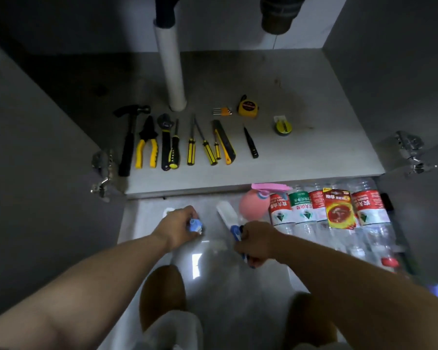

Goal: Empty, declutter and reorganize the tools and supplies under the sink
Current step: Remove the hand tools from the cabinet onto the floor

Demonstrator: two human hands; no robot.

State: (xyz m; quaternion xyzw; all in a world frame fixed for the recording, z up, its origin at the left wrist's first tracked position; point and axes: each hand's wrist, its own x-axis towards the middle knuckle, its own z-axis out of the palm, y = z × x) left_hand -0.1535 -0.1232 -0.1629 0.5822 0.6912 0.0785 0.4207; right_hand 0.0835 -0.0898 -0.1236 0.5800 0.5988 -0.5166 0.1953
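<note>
Tools lie in a row on the cabinet floor (301, 152): a hammer (128, 142), yellow pliers (147, 145), a wrench (165, 140), several screwdrivers (191, 147), a utility knife (224, 142), hex keys (221, 111), a tape measure (248, 107) and a tape roll (283, 127). On the floor in front, my left hand (180, 227) is closed around a small blue-capped item (195, 225). My right hand (257, 242) grips the blue handle of a white brush (226, 213).
A white drain pipe (171, 69) stands behind the tools. Right of my hands, a pink ball-shaped sprayer (252, 205), several plastic water bottles (304, 210) and a red packet (339, 208) lie on the tiled floor. Door hinges (103, 170) sit at both cabinet sides. My knees are below.
</note>
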